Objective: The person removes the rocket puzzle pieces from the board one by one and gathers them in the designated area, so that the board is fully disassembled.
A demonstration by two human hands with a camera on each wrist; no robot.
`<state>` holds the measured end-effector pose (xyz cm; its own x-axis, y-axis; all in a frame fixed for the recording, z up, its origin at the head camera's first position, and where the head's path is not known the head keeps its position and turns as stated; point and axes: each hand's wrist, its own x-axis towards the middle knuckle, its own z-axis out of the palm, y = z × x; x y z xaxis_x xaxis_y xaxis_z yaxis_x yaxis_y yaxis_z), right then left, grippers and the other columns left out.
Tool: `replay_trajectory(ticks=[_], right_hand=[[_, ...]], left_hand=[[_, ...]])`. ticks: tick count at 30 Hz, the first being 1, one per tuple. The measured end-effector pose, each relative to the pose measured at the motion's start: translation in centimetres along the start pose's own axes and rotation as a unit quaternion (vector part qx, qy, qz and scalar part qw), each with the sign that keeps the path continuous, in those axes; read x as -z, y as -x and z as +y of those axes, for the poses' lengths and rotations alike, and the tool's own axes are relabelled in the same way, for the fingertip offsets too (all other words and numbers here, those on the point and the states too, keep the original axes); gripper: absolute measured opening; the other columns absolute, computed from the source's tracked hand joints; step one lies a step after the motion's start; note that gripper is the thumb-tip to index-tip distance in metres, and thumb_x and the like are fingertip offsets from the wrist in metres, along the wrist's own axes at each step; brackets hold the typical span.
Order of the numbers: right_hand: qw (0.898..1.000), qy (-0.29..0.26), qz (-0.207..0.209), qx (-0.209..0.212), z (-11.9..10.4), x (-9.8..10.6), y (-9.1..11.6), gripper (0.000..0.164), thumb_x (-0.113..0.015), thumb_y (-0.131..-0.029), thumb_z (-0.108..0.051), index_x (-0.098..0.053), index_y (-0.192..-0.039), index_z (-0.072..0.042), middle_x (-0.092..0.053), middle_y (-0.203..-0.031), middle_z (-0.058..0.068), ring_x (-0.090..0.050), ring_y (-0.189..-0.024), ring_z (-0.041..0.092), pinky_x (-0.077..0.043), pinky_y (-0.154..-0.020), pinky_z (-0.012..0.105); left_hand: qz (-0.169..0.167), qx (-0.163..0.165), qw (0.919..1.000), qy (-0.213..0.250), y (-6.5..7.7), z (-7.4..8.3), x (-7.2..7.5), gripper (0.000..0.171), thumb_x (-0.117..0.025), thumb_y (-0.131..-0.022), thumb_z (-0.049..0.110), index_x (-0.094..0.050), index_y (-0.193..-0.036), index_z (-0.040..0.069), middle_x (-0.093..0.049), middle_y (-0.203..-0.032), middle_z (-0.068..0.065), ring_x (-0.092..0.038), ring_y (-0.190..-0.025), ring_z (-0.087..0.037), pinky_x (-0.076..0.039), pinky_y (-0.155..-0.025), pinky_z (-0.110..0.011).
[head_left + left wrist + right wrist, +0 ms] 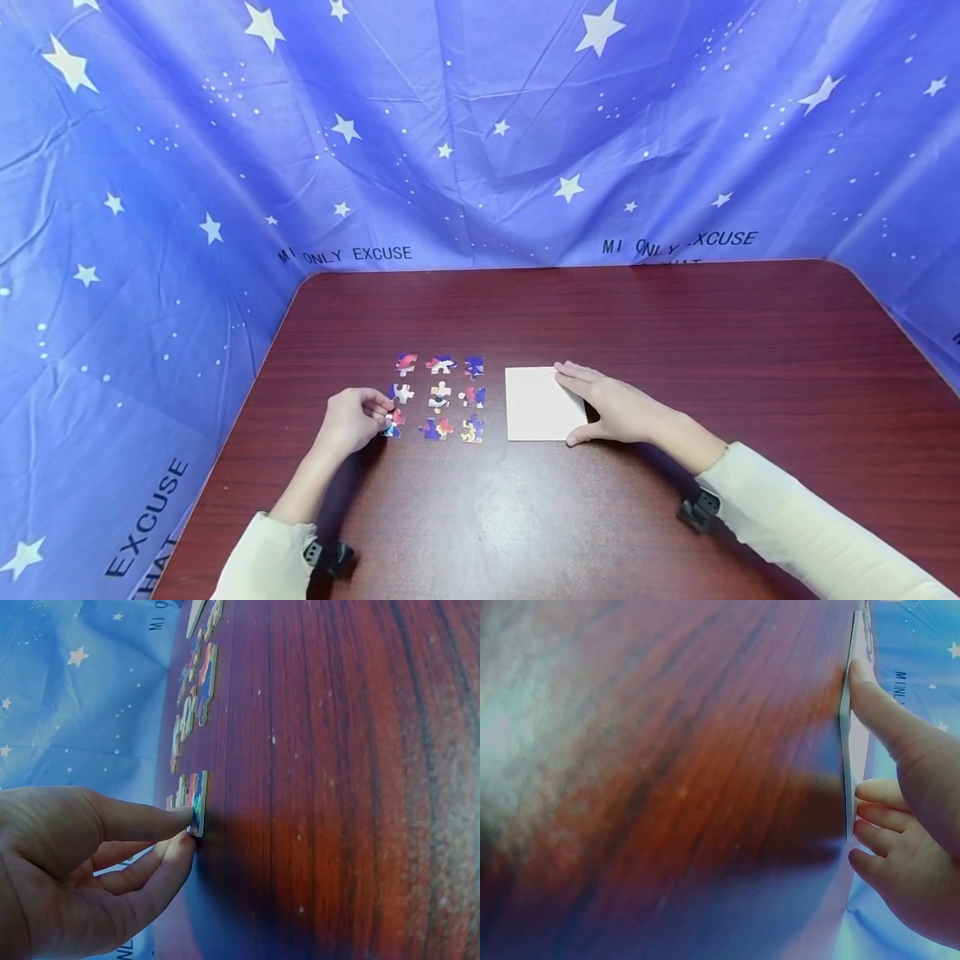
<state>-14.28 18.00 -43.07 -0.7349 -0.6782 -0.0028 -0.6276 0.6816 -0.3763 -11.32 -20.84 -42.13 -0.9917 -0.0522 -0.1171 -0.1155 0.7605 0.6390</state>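
Note:
Several small puzzle pieces, printed in purple, red and white, lie apart in rows on the table; the centre puzzle piece (439,396) is among them. My left hand (354,423) is at the near-left puzzle piece (393,426), thumb and forefinger pinching its left edge. In the left wrist view that same piece (199,801) sits low against the table. To the right of the pieces lies a square white board (542,406). Along its right side my right hand (611,407) rests, thumb at the near corner and straight fingers at the far corner.
Dark red wood-grain table (675,333) runs beneath everything. A blue star-printed cloth (480,125) hangs behind it and at both sides. Each wrist carries a small black camera, such as the right one (699,510), just above the tabletop.

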Motion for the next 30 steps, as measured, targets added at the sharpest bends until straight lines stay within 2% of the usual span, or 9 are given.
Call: replay_trajectory(ticks=[8,13,17,23,27,30], right_hand=[[1.000,-0.007,0.006,0.005,0.2,-0.1,-0.1,0.091,-0.079,-0.074,-0.043,-0.041,-0.141,0.006,-0.037,-0.152,0.021,-0.036,-0.141,0.037,-0.035,-0.111,0.050],[1.000,-0.010,0.008,0.004,0.2,0.0,-0.1,0.091,-0.080,-0.073,-0.042,-0.041,-0.141,0.005,-0.037,-0.152,0.021,-0.036,-0.141,0.037,-0.035,-0.111,0.050],[1.000,-0.011,0.007,-0.002,0.3,0.0,-0.1,0.092,-0.080,-0.073,-0.043,-0.041,-0.142,0.004,-0.036,-0.153,0.019,-0.035,-0.142,0.036,-0.035,-0.112,0.049],[1.000,-0.005,0.014,0.002,0.3,-0.2,-0.1,0.093,-0.080,-0.072,-0.044,-0.041,-0.142,0.004,-0.036,-0.153,0.019,-0.035,-0.141,0.035,-0.035,-0.112,0.049],[1.000,-0.009,0.019,0.001,0.4,-0.2,0.0,0.093,-0.079,-0.073,-0.046,-0.041,-0.143,0.002,-0.030,-0.157,0.017,-0.033,-0.143,0.034,-0.035,-0.112,0.048],[0.999,-0.008,0.035,-0.003,0.7,0.0,0.1,0.088,-0.074,-0.078,-0.048,-0.040,-0.143,0.000,-0.027,-0.158,0.018,-0.031,-0.143,0.035,-0.036,-0.111,0.049]], left_hand=[[-0.001,0.001,0.9999,-0.012,-0.2,0.0,0.1,0.009,-0.070,-0.075,-0.003,-0.072,-0.082,0.002,-0.071,-0.070,-0.006,-0.059,-0.061,-0.005,-0.046,-0.059,-0.018],[0.012,-0.010,0.9997,-0.017,-0.3,0.3,0.1,0.007,-0.072,-0.075,0.001,-0.072,-0.082,0.002,-0.072,-0.072,-0.006,-0.061,-0.062,-0.005,-0.047,-0.060,-0.018],[0.019,-0.022,0.9995,-0.011,-0.4,0.6,0.1,0.006,-0.073,-0.076,0.003,-0.072,-0.082,0.002,-0.072,-0.072,-0.007,-0.062,-0.063,-0.006,-0.048,-0.060,-0.019],[0.027,-0.022,0.9994,-0.004,-0.4,1.0,-0.1,0.007,-0.074,-0.077,0.004,-0.072,-0.083,0.001,-0.072,-0.073,-0.008,-0.064,-0.064,-0.007,-0.049,-0.062,-0.020],[0.054,-0.037,0.9978,0.010,-0.5,1.1,-0.4,0.009,-0.072,-0.078,0.005,-0.071,-0.087,0.003,-0.072,-0.076,-0.008,-0.067,-0.068,-0.011,-0.050,-0.065,-0.022],[0.087,-0.065,0.9939,0.018,-0.7,1.4,-0.3,0.014,-0.072,-0.081,0.009,-0.072,-0.094,0.005,-0.074,-0.083,-0.009,-0.069,-0.074,-0.016,-0.052,-0.070,-0.025]])
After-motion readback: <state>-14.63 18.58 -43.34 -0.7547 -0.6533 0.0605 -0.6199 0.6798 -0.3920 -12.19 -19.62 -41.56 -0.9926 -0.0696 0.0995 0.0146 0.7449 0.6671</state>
